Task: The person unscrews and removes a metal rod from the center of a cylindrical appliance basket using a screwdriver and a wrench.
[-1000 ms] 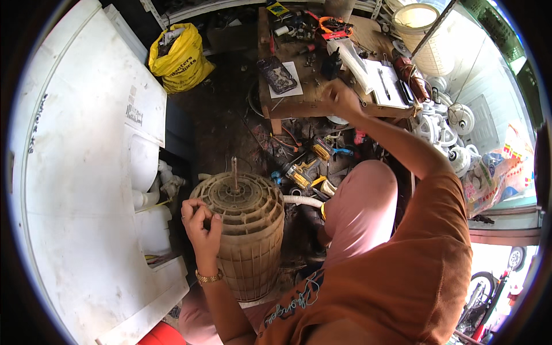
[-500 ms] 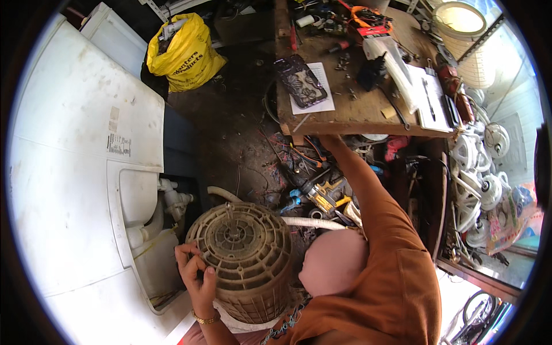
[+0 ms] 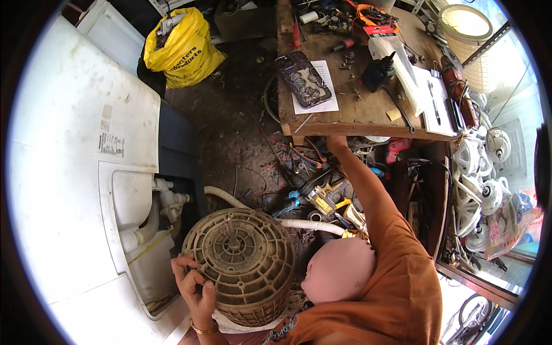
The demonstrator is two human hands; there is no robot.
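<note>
Your ribbed tub [image 3: 244, 283] looks like rough, matt plastic; the bench [image 3: 348, 122] is bare wood, your bracelet [image 3: 205, 329] glossy metal.
</note>
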